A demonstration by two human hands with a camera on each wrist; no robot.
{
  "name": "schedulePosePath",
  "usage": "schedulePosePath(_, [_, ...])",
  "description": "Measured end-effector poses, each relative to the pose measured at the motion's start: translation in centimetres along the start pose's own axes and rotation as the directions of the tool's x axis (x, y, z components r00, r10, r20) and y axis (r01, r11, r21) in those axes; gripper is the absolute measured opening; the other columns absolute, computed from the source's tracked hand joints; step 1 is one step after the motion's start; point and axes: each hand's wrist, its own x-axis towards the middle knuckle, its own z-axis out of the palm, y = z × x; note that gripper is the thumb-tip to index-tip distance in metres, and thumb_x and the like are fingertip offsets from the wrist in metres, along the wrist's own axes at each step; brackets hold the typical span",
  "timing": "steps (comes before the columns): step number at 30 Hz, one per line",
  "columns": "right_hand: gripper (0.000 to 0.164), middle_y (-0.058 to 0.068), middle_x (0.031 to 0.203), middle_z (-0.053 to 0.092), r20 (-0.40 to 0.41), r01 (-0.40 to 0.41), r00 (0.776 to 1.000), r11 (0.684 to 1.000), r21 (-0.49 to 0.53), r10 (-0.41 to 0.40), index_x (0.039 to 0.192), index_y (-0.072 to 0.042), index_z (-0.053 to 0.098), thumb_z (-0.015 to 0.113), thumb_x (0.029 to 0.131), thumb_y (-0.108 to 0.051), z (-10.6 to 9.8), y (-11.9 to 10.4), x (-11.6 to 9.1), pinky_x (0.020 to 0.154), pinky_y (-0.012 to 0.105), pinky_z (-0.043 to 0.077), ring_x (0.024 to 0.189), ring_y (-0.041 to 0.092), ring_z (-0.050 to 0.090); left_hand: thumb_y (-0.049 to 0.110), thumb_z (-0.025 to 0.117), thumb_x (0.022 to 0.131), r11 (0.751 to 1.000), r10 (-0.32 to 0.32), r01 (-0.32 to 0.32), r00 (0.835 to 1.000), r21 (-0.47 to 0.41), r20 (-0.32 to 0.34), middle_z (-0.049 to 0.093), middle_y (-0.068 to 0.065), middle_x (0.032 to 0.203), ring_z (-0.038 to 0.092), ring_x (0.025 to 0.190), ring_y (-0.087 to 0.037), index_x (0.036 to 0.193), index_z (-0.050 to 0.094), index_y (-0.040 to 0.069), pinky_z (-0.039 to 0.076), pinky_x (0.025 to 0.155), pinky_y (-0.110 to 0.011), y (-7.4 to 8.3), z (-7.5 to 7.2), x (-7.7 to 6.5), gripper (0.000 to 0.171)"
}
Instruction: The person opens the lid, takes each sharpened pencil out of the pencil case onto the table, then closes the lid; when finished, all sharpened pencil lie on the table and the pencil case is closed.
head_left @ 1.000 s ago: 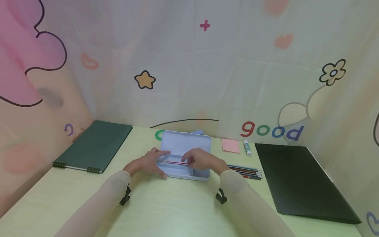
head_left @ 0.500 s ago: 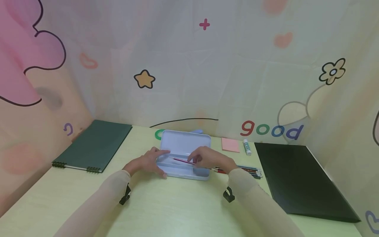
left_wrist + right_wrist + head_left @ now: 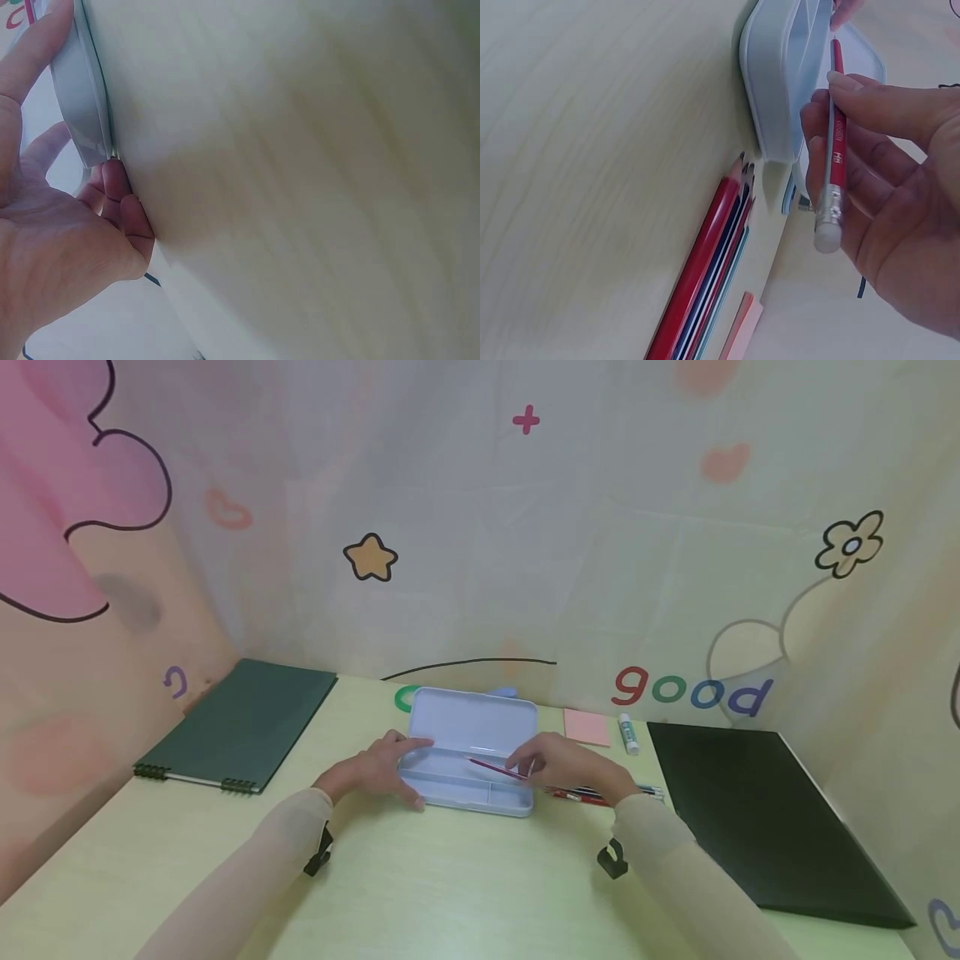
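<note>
A pale blue pencil case (image 3: 472, 718) stands with its lid up in the middle of the table, showing a long compartment and smaller front ones. My left hand (image 3: 378, 768) grips the case's left end, thumb at the front edge and fingers toward the back. Over the case's right part, my right hand (image 3: 566, 767) pinches a red pencil (image 3: 838, 135) between thumb and fingers. Its white eraser end points toward the wrist camera, and its other end slants over the long compartment. Beside the case, several pencils (image 3: 705, 270) lie bunched, partly hidden by the right hand in the head view.
A dark green spiral notebook (image 3: 240, 727) lies at the left and a black folder (image 3: 765, 818) at the right. Behind the case sit a green tape roll (image 3: 405, 697), pink sticky notes (image 3: 587, 727) and a glue stick (image 3: 628, 734).
My right hand has moved right across the case, drawing the red pencil along with it; the pencil now tilts more. The left hand stays on the case's left end.
</note>
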Motion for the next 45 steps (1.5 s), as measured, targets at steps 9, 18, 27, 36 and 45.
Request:
schedulePosePath(9, [0.027, -0.001, 0.098, 0.073, -0.021, 0.001, 1.0, 1.0, -0.013, -0.001, 0.115, -0.015, 0.076, 0.074, 0.089, -0.008, -0.6, 1.4, -2.3, 0.079, 0.025, 0.055, 0.088, 0.014, 0.062, 0.037, 0.09, 0.072, 1.0, -0.001, 0.0, 1.0, -0.002, -0.001, 0.038, -0.014, 0.136, 0.039, 0.126, -0.033, 0.153, 0.039, 0.027, 0.042, 0.108, -0.057, 0.0, 0.0, 0.0, 0.097])
schedulePosePath(18, [0.029, -0.001, 0.103, 0.074, -0.031, -0.007, 0.999, 1.0, 0.011, 0.007, 0.117, -0.012, 0.075, 0.074, 0.089, -0.007, -1.0, 3.5, -4.5, 0.085, 0.029, 0.054, 0.094, 0.015, 0.063, 0.037, 0.089, 0.073, 1.0, -0.003, 0.003, 1.0, 0.001, 0.007, 0.037, -0.016, 0.139, 0.038, 0.128, -0.034, 0.154, 0.038, 0.026, 0.04, 0.109, -0.058, 0.3, -0.1, -0.2, 0.097])
schedulePosePath(27, [0.027, 0.0, 0.101, 0.071, -0.039, -0.029, 0.999, 1.0, -0.003, 0.028, 0.116, -0.01, 0.074, 0.074, 0.089, -0.007, -1.2, 5.5, -6.8, 0.079, 0.027, 0.051, 0.089, 0.016, 0.058, 0.037, 0.09, 0.072, 1.0, -0.003, 0.003, 1.0, -0.003, 0.007, 0.037, -0.016, 0.14, 0.038, 0.128, -0.034, 0.154, 0.038, 0.027, 0.041, 0.109, -0.058, 0.2, 0.0, -0.1, 0.097])
schedulePosePath(36, [0.025, 0.005, 0.106, 0.073, -0.046, -0.04, 0.998, 0.999, 0.011, 0.04, 0.114, -0.006, 0.074, 0.073, 0.089, -0.007, -1.3, 6.9, -8.8, 0.082, 0.025, 0.055, 0.089, 0.015, 0.061, 0.038, 0.09, 0.072, 1.0, 0.009, -0.009, 1.0, 0.0, 0.003, 0.037, -0.014, 0.138, 0.039, 0.127, -0.033, 0.154, 0.038, 0.028, 0.041, 0.108, -0.057, -0.2, -0.1, 0.1, 0.098])
schedulePosePath(45, [0.022, 0.004, 0.103, 0.072, -0.036, -0.053, 0.998, 0.998, 0.032, 0.054, 0.11, -0.007, 0.075, 0.072, 0.089, -0.005, -1.1, 7.0, -9.7, 0.078, 0.021, 0.053, 0.089, 0.016, 0.059, 0.039, 0.089, 0.072, 1.0, 0.007, -0.007, 1.0, 0.001, 0.008, 0.037, -0.015, 0.139, 0.039, 0.128, -0.033, 0.154, 0.038, 0.028, 0.041, 0.108, -0.058, -0.3, -0.1, 0.2, 0.098])
